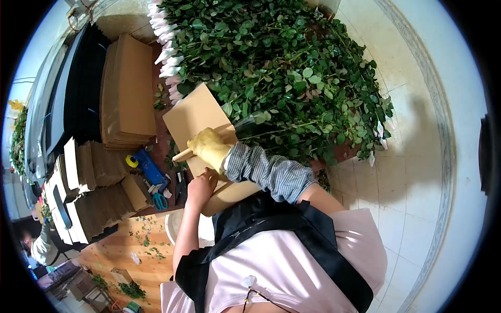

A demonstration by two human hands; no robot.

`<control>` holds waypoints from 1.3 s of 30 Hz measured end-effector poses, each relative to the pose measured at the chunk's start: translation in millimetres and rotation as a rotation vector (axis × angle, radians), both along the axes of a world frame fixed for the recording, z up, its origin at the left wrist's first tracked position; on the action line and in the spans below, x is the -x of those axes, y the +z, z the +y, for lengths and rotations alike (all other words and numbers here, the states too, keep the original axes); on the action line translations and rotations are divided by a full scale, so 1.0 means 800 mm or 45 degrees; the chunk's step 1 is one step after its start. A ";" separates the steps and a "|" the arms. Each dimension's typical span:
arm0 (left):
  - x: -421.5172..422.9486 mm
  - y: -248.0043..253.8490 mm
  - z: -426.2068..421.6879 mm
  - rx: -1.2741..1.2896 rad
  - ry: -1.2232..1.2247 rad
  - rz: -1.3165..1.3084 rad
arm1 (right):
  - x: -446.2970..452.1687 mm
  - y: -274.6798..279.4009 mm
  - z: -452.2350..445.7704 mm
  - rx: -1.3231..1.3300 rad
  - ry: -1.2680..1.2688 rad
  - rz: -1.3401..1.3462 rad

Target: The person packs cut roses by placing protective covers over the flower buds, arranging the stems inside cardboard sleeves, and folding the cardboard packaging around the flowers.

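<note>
My right hand (210,147), in a yellow glove with a striped sleeve, is closed over a narrow light-brown strip (182,155) lying across a cardboard sheet (197,110). I cannot tell whether the strip is wood or folded cardboard. Just below it, my bare left hand (202,187) is closed at the near part of the cardboard, fingertips against its edge. A curved piece of corrugated cardboard (232,197) rests between the left hand and my apron. Behind the sheet, a big heap of leafy stems (276,68), possibly roses, covers the table.
White and pink wrapped heads (168,47) line the heap's left side. To the left stand tall cardboard sheets (130,86) and stacked smaller cardboard pieces (104,188). A blue tape dispenser (147,167) and teal-handled scissors (159,201) lie nearby. Another person's sleeve (44,245) shows far left.
</note>
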State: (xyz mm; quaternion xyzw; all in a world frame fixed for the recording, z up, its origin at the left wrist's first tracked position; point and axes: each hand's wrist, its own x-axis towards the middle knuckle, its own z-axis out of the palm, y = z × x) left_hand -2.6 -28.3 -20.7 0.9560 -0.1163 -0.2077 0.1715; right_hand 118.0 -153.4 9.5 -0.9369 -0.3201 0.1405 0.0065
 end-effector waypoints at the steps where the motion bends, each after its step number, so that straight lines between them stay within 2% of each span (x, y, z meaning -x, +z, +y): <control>1: 0.003 -0.002 0.002 0.008 0.002 -0.002 | 0.001 -0.012 -0.003 -0.076 0.055 -0.068; 2: 0.001 0.000 0.002 0.004 -0.016 0.037 | 0.006 0.030 -0.032 -0.348 0.118 0.057; 3: 0.002 -0.003 0.004 0.006 -0.014 0.039 | 0.003 0.001 -0.053 -1.162 0.149 0.122; 4: 0.002 -0.008 0.006 0.034 -0.019 0.030 | -0.007 0.002 -0.065 -1.762 0.148 0.406; 5: 0.002 -0.011 0.007 0.064 -0.019 0.019 | -0.020 0.014 -0.093 -1.845 -0.161 0.689; 6: 0.000 -0.010 0.006 0.069 -0.007 0.021 | -0.045 0.014 -0.123 -1.677 -0.314 0.239; 7: -0.001 -0.007 0.006 0.045 -0.002 0.056 | -0.069 0.012 -0.156 -1.672 -0.311 0.251; 9: 0.001 -0.008 0.005 0.024 -0.003 0.092 | -0.112 0.003 -0.225 -0.313 -0.380 -1.012; 11: 0.001 -0.012 0.006 0.069 0.016 0.075 | -0.125 -0.047 -0.280 0.070 -0.508 -0.338; 13: -0.003 -0.013 0.008 0.112 0.011 0.041 | -0.124 -0.041 -0.297 0.212 -0.506 -0.118; 15: 0.002 -0.010 0.009 0.140 0.028 0.076 | -0.138 -0.060 -0.326 -0.059 -0.923 -0.240; 17: 0.001 -0.001 0.004 0.098 0.066 0.106 | -0.101 0.022 -0.341 0.025 -0.838 -0.823; 18: 0.001 -0.002 0.004 0.095 0.060 0.101 | -0.093 0.043 -0.356 -0.042 -0.884 -0.902; 19: 0.000 -0.002 0.005 0.091 0.049 0.092 | -0.111 -0.016 -0.414 -0.453 -0.867 -1.097; 20: -0.002 0.003 0.003 0.087 0.035 0.114 | -0.102 0.010 -0.404 -1.433 -0.993 -0.696; 22: -0.001 -0.004 0.007 0.122 0.041 0.104 | -0.066 0.080 -0.384 -2.394 -0.853 -0.034; 23: 0.000 -0.007 0.007 0.156 0.047 0.103 | -0.049 0.111 -0.373 -2.179 -0.722 -0.061; 25: -0.003 -0.002 0.007 0.189 0.023 0.126 | -0.016 0.169 -0.353 -0.900 -0.163 -0.764; 26: -0.006 -0.009 0.010 0.228 -0.006 0.159 | -0.001 0.179 -0.344 -0.615 0.054 -0.908; 27: -0.009 -0.009 0.010 0.181 -0.002 0.221 | 0.011 0.178 -0.335 -0.459 0.072 -0.941; 28: -0.009 -0.022 0.016 0.202 -0.055 0.232 | 0.013 0.168 -0.339 -0.345 -0.100 -0.926; 29: -0.009 -0.035 0.021 0.224 -0.106 0.239 | 0.015 0.157 -0.349 -0.240 -0.346 -0.901; 30: -0.012 -0.004 0.013 0.236 -0.036 0.316 | 0.011 0.151 -0.368 -0.137 -0.478 -0.956; 32: -0.006 -0.014 0.025 0.313 -0.013 0.305 | 0.017 0.172 -0.386 0.033 -0.415 -1.270; 33: -0.006 -0.020 0.026 0.398 0.023 0.303 | 0.023 0.182 -0.364 -0.366 -0.365 -1.237; 35: -0.004 -0.020 0.034 0.455 0.056 0.437 | 0.063 0.199 -0.308 -0.120 -0.505 -0.840; 36: -0.003 -0.024 0.038 0.583 0.150 0.488 | 0.074 0.174 -0.300 -0.459 -0.311 -0.602; 38: -0.016 -0.044 0.051 0.840 0.362 0.628 | 0.094 0.089 -0.267 -0.647 -0.133 -0.151; 39: -0.022 -0.059 0.065 0.957 0.485 0.731 | 0.111 0.036 -0.241 -0.510 -0.159 0.070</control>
